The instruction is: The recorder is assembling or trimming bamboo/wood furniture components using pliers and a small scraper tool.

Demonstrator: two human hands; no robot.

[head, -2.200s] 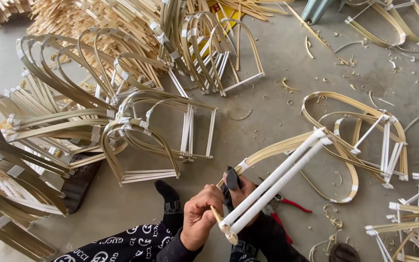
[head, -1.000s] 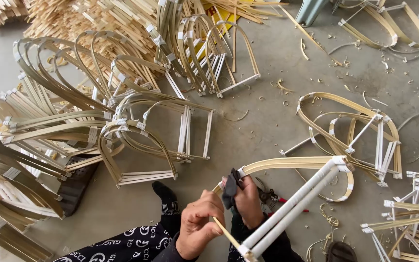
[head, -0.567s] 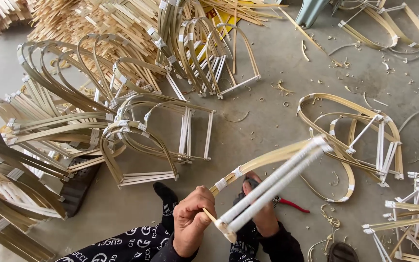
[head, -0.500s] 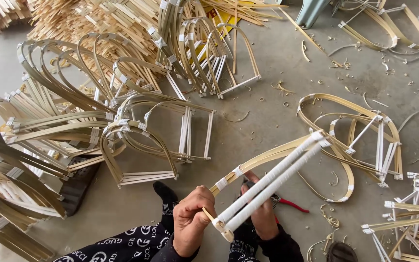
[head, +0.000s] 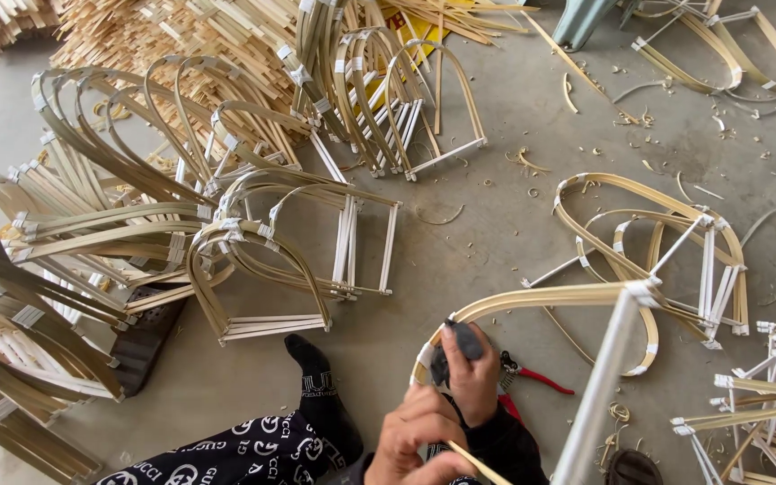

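I hold a bent bamboo arch frame (head: 550,295) with white straight bars (head: 605,377) low in the middle of the head view. My right hand (head: 476,377) grips a small dark tool (head: 462,339) and presses it against the arch's near end, where white tape wraps it. Just below, my left hand (head: 417,442) is closed on a thin bamboo strip (head: 478,463) at the frame's lower corner. Red-handled cutters (head: 539,378) lie on the floor right behind my right hand.
Many finished arch frames (head: 262,269) are piled on the left and at the back. A few more frames (head: 675,242) lie on the right. Raw bamboo slats (head: 154,36) are stacked at top left. My leg with a black sock (head: 314,377) stretches over the concrete floor (head: 496,216).
The frame swung so its white bars now point down to the right. My right hand came up with the dark tool onto the arch's near end. The left hand dropped lower.
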